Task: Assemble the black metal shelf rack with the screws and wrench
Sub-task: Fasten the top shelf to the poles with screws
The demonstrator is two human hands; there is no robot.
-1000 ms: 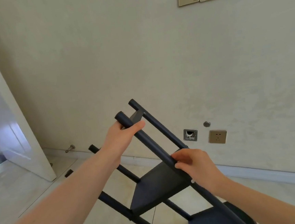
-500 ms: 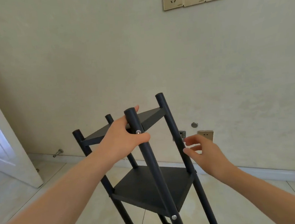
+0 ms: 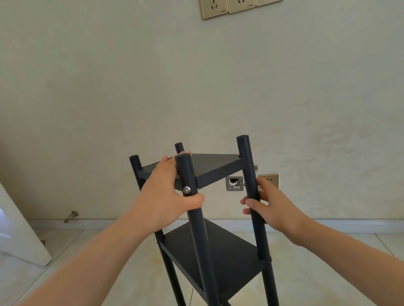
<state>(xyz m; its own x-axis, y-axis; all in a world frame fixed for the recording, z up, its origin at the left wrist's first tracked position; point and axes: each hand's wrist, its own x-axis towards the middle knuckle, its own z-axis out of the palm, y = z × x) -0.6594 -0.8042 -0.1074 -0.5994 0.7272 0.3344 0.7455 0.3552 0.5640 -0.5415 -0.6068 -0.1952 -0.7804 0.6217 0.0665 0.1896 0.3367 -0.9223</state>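
**On the floor [image 3: 108, 270]: rack [image 3: 212, 254] upright, gripped by both hands**

The left hand [image 3: 163, 197] clasps the near post [image 3: 200, 238], thumb wrapped below a screw [image 3: 187, 190], fingers lying on the top shelf [image 3: 218, 167]. The right hand [image 3: 274, 207] curls round the right post [image 3: 246, 153], both arms reaching forward.

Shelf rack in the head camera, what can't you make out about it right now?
- Rack feet and lowest shelf: cut off by the head view's bottom edge.
- Left hand fingers on the top shelf: partly hidden by the front post.
- Right hand palm: covered by the right post it grips.
- Any screws on the rear post: hidden behind the left hand and top shelf.
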